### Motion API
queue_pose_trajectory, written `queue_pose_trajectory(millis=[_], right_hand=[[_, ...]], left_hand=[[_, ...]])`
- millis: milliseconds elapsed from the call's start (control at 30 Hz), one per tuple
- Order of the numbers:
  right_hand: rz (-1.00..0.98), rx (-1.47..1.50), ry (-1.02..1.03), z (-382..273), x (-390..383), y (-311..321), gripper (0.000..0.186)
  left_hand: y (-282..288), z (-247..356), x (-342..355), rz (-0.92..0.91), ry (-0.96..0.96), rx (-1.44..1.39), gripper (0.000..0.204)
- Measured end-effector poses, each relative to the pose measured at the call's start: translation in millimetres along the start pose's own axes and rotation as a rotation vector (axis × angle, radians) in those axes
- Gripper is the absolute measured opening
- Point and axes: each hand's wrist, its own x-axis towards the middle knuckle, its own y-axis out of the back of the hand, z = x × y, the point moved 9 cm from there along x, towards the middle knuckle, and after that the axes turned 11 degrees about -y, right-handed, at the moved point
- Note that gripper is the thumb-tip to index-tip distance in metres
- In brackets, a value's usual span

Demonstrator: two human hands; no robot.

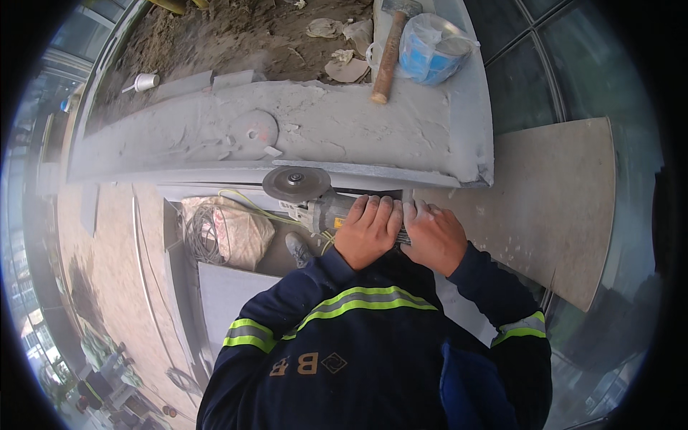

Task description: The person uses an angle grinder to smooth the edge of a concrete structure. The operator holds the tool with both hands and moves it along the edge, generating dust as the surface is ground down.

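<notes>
An angle grinder (pixel 331 211) lies crosswise in front of my body, its round cutting disc (pixel 287 188) toward the left. My left hand (pixel 367 233) is closed over the middle of the grinder's body. Close beside it, my right hand (pixel 436 238) wraps round the rear end, and the fingers hide most of that part. The disc is at the near edge of a dusty grey stone ledge (pixel 358 129); whether it touches the edge I cannot tell. A loose worn disc (pixel 256 129) rests flat on the ledge among small chips.
A hammer (pixel 390 61) with a wooden handle and a bagged blue-and-white tub (pixel 432 54) stand at the ledge's far right. Soil (pixel 236 39) fills the bed behind. Below the ledge, a pale sack (pixel 240 233) carries coiled cable (pixel 204 233). A wide board (pixel 552 201) lies at right.
</notes>
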Motion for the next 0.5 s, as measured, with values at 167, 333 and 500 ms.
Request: queue_pose_trajectory(millis=[167, 333, 500], right_hand=[[-0.033, -0.018, -0.025, 6.5, -11.5, 8.0, 0.047], [0.014, -0.013, 0.038, -1.4, 15.6, -5.1, 0.043], [0.054, -0.003, 0.068, -6.7, 27.5, -12.5, 0.04]], left_hand=[[1.3, 13.8, 5.8, 0.011, -0.004, 0.008, 0.038], [-10.4, -10.0, -4.1, -0.017, 0.005, 0.041, 0.039], [-17.8, -24.5, -12.7, -0.048, 0.034, 0.0, 0.038]])
